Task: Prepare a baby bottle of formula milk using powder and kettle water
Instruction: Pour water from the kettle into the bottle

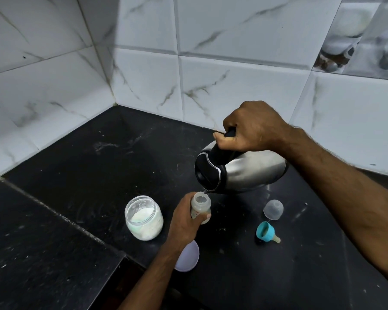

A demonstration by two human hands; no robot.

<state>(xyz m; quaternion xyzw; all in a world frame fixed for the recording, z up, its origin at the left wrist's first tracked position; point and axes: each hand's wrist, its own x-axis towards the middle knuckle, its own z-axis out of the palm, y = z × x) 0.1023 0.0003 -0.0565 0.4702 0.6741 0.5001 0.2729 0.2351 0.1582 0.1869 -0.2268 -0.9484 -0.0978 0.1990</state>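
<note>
- Gripping the kettle (244, 170) handle, the right hand (253, 128) tips its spout just over the bottle (201, 206)
- Left hand (184, 222) wraps the bottle upright on the counter (76, 175)
- Powder jar (143, 218) left of bottle; teal teat ring (266, 231) and clear cap (273, 209) right

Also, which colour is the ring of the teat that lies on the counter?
Blue, a light turquoise shade; the ring shows best in the head view.

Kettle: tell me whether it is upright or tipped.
Tipped. The kettle lies nearly sideways in the right hand, spout down over the open baby bottle held by the left hand.
</note>
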